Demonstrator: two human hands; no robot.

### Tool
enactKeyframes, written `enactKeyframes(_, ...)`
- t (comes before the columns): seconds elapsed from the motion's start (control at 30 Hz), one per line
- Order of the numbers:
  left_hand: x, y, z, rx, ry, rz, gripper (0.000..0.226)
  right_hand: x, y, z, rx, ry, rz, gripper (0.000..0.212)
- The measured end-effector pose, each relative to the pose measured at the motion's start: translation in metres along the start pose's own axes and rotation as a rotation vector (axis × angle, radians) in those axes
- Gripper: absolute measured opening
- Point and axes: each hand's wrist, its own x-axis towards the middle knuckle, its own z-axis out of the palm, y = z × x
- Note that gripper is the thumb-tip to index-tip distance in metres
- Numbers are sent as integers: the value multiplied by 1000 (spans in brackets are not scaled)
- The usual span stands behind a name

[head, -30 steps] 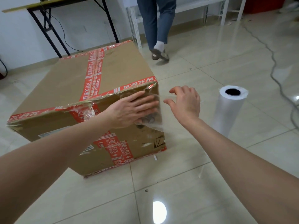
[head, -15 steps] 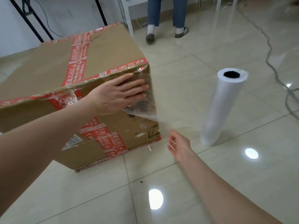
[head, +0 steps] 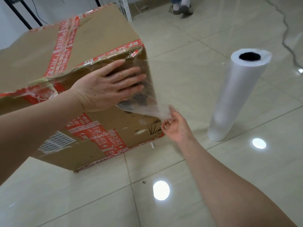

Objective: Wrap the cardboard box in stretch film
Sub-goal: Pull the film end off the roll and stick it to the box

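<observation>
A large cardboard box [head: 101, 38] with red printed tape stands on the tiled floor at the left. My left hand [head: 108, 86] lies flat with straight fingers on the box's near side, pressing the end of the clear stretch film [head: 144, 105] against it by the right corner. My right hand [head: 175, 126] is lower, beside the box's right edge, and pinches the bunched lower corner of that film. The white film roll [head: 236, 95] stands upright on the floor to the right of the box, apart from both hands.
A person's feet [head: 180, 7] in sandals are at the top, beyond the box. A cable [head: 288, 41] runs across the floor at the far right. Black table legs [head: 18, 12] and a white rack leg [head: 126, 9] stand behind the box.
My right hand dropped from beside the box's top corner to low by its right edge, then rose slightly and took hold of the film's loose corner. The left hand stayed pressed on the box.
</observation>
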Motion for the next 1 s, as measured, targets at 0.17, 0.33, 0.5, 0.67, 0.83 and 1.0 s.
enactKeyframes(0.17,-1,2,-4,35,-65,7,63,-14,28,-25,-87,12,104,21)
enactKeyframes(0.33,0,1,-8,41,-67,5,61,-26,42,-37,92,37,70,11)
enactKeyframes(0.5,0,2,-9,95,-80,3,63,-33,46,-40,170,25,44,20)
enactKeyframes(0.67,-1,2,-8,100,-100,2,63,-41,49,-53,26,-37,95,15)
enactKeyframes(0.83,-2,6,-10,77,-113,13,60,-39,57,-59,-363,21,144,11)
enactKeyframes(1.0,2,2,-14,-60,-69,-9,55,-33,79,-58,-351,85,71,14)
